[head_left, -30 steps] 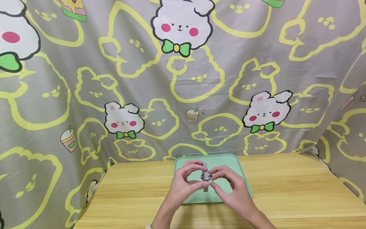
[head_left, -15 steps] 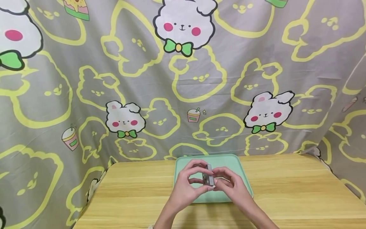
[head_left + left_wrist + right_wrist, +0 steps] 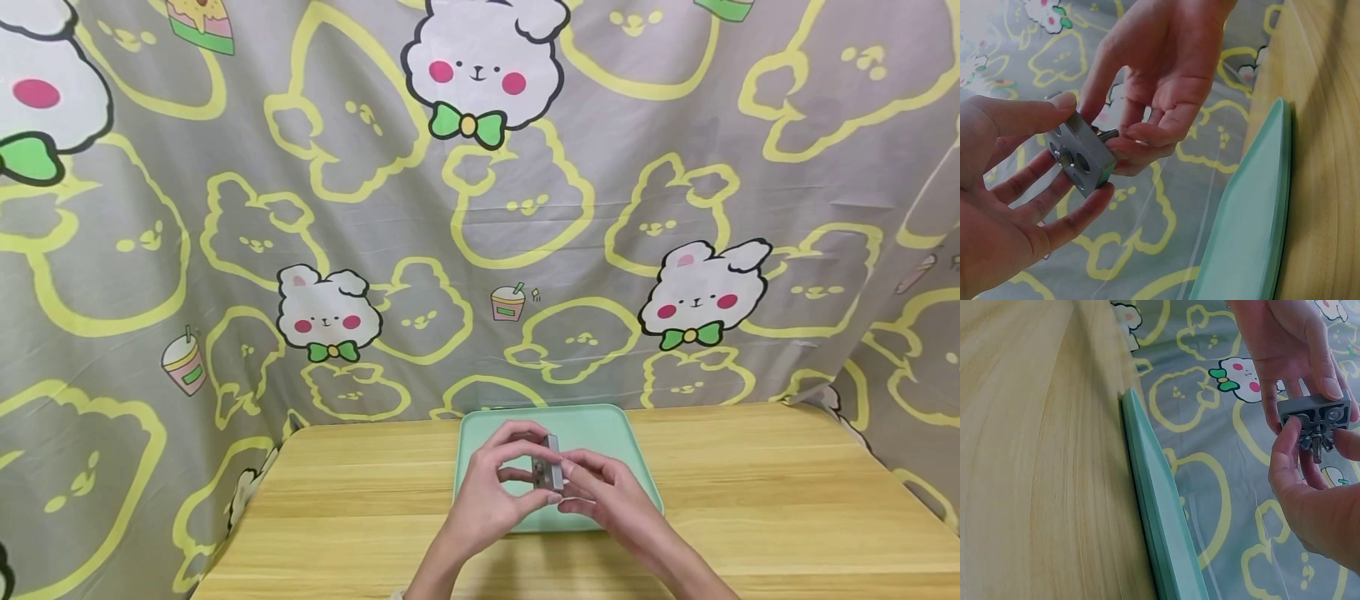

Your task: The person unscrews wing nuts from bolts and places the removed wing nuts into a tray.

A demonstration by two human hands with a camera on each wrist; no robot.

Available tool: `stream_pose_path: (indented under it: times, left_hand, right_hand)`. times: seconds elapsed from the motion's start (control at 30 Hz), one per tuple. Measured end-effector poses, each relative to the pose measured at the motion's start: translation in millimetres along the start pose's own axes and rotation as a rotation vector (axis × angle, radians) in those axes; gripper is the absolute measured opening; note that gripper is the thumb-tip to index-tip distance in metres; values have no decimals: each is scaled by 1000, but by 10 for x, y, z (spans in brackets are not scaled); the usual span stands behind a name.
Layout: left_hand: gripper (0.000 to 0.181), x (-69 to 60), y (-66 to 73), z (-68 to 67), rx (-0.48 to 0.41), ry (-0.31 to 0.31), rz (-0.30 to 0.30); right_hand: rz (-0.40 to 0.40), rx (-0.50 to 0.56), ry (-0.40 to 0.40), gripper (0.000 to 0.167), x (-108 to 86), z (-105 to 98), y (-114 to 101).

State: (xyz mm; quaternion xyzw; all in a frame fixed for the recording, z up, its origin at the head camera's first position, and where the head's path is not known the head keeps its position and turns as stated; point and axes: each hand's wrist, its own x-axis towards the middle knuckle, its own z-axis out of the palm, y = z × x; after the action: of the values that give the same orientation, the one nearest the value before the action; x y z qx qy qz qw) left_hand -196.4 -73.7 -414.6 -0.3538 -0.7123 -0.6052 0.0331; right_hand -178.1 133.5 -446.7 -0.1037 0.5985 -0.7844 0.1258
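A grey metal block (image 3: 548, 467) with round holes is held above the green tray. My left hand (image 3: 491, 483) grips it by its edges between thumb and fingers. From the face toward my right hand sticks a threaded bolt (image 3: 1317, 453), with a wing nut (image 3: 1327, 444) on it close to the block. The bolt's head (image 3: 1064, 159) shows on the opposite face in the left wrist view. My right hand (image 3: 611, 492) has its thumb and fingers curled around the wing nut, one fingertip near the block's face. Exact contact with the wings is partly hidden.
The green tray (image 3: 592, 421) lies on the wooden table (image 3: 750, 492) below both hands. Behind and beside the table hangs a grey cloth (image 3: 420, 225) printed with cartoon rabbits and yellow outlines.
The block has turned slightly, so its holed face shows more in the head view. My right hand has come closer to it, and its thumb and fingers have shifted around the wing nut.
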Motion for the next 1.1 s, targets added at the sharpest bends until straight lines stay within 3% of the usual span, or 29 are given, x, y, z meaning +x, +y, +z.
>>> stream_pose_path:
  times: [0.23, 0.6, 0.73, 0.93, 1.1]
  left_hand:
    - [32, 1, -13, 11, 5, -6, -1]
    - [32, -3, -40, 21, 12, -13, -19]
    - [31, 0, -36, 31, -1, -20, -26]
    - [31, -1, -50, 35, -41, -20, -14]
    - [32, 3, -68, 18, -114, -12, -13]
  right_hand:
    - [51, 68, -19, 29, 6, -13, -5]
    - [14, 33, -39, 22, -7, -19, -11]
    - [-17, -12, 4, 24, -11, -14, -9]
    - [-64, -140, 144, 28, -7, 25, -13]
    - [-156, -219, 179, 30, -28, 65, -32]
